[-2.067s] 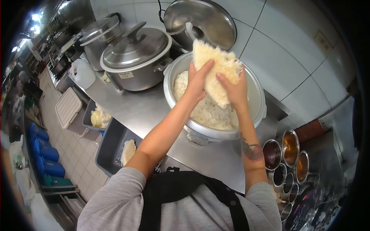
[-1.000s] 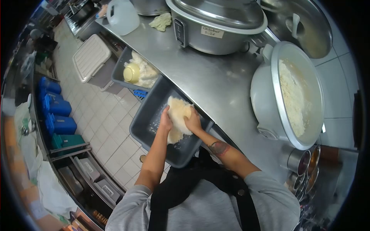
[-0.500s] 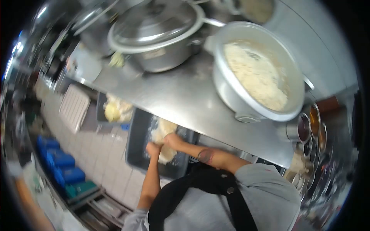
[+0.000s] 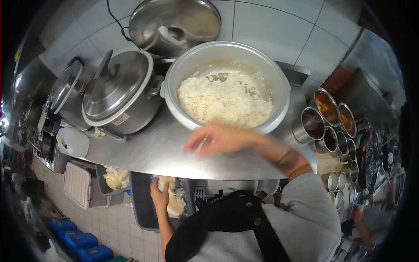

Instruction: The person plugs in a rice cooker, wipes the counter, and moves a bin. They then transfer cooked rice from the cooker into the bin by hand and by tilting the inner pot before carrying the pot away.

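Note:
A deep grey tub (image 4: 140, 205) sits below the counter edge, with pale, crumb-coated pieces (image 4: 176, 203) and loose white crumbs in it. My left hand (image 4: 160, 197) reaches into this tub, its fingers spread at the edge of the coated pieces. Over the steel counter, my right hand (image 4: 220, 140) is blurred by motion. Its thumb and fingers are apart with nothing visible between them. Just beyond it stands a large round pot (image 4: 283, 98) of white cooked rice (image 4: 227, 100), whose near rim the hand partly covers.
Two lidded rice cookers (image 4: 120, 87) stand on the left of the counter (image 4: 148, 153). A metal lid (image 4: 192, 22) leans against the tiled wall. Steel containers of sauces (image 4: 312, 122) are at the right. Another tub (image 4: 102, 181) holds a yellow bowl (image 4: 112, 180).
My right hand has left the coated pieces and moved up and right over the counter. My left hand remains in the tub. The view has turned towards the rice pot.

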Demonstrator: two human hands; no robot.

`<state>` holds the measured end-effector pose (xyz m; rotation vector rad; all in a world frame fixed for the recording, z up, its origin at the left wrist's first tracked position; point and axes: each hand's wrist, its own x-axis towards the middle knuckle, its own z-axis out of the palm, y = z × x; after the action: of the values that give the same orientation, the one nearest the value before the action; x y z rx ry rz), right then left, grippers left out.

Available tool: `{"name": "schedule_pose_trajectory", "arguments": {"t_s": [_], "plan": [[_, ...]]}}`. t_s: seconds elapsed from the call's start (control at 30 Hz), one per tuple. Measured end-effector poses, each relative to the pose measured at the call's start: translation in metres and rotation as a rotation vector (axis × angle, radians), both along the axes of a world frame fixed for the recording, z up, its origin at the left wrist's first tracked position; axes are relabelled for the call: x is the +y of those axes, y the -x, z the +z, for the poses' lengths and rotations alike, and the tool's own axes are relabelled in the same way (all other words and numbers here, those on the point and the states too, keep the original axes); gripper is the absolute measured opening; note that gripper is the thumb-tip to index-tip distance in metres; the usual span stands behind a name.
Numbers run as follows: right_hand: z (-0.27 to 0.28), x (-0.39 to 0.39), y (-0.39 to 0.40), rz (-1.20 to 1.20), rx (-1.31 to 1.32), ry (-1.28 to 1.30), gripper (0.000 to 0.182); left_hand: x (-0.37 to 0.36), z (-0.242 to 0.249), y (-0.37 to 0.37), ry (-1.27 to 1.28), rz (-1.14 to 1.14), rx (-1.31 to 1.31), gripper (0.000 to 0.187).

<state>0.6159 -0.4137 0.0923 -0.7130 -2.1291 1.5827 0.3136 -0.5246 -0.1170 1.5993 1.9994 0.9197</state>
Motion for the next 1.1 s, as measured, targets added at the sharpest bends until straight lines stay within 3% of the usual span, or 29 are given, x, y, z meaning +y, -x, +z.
{"name": "schedule_pose_trajectory", "arguments": {"t_s": [0.03,0.07,0.13,0.2,0.27,0.33,0.43,0.53,0.67,0.87,0.97,1.07,1.1], "plan": [[0.018,0.022,-0.03,-0.128,-0.074,-0.162,0.024,0.02,0.041,-0.028,-0.117,-0.043,-0.063,0.038],[0.029,0.045,-0.057,-0.276,-0.11,0.0,0.026,0.037,0.077,-0.056,-0.205,-0.066,-0.103,0.033],[0.013,0.099,-0.114,-0.514,-0.333,-0.073,0.028,0.062,0.13,-0.108,-0.456,-0.226,-0.137,0.031],[-0.012,0.148,-0.168,-0.438,-0.933,-0.128,0.034,0.081,0.164,-0.157,-0.657,-0.404,-0.1,0.027],[-0.09,0.184,-0.24,-0.21,-0.933,-0.098,0.042,0.104,0.168,-0.196,-0.757,-0.556,-0.039,0.027],[-0.092,0.163,-0.225,-0.429,-1.048,0.487,0.042,0.117,0.167,-0.223,-0.766,-0.583,0.028,0.027],[-0.111,0.172,-0.222,-0.367,-0.916,0.617,0.048,0.119,0.155,-0.239,-0.705,-0.507,0.193,0.027],[-0.09,0.171,-0.209,-0.372,-0.968,0.788,0.054,0.12,0.154,-0.244,-0.657,-0.405,0.12,0.023],[-0.104,0.186,-0.202,-0.284,-1.014,0.81,0.06,0.121,0.151,-0.245,-0.616,-0.307,0.152,0.017],[-0.123,0.166,-0.201,-0.449,-1.005,0.683,0.081,0.122,0.151,-0.245,-0.562,-0.28,0.147,0.014],[-0.144,0.169,-0.208,-0.505,-0.854,0.836,0.087,0.122,0.15,-0.245,-0.56,-0.263,0.142,0.014],[-0.135,0.175,-0.212,-0.345,-0.68,1.043,0.085,0.119,0.153,-0.243,-0.448,-0.304,0.152,0.023],[-0.076,0.155,-0.182,-0.313,-0.639,0.999,0.087,0.12,0.155,-0.242,-0.446,-0.302,0.151,0.023]]}}
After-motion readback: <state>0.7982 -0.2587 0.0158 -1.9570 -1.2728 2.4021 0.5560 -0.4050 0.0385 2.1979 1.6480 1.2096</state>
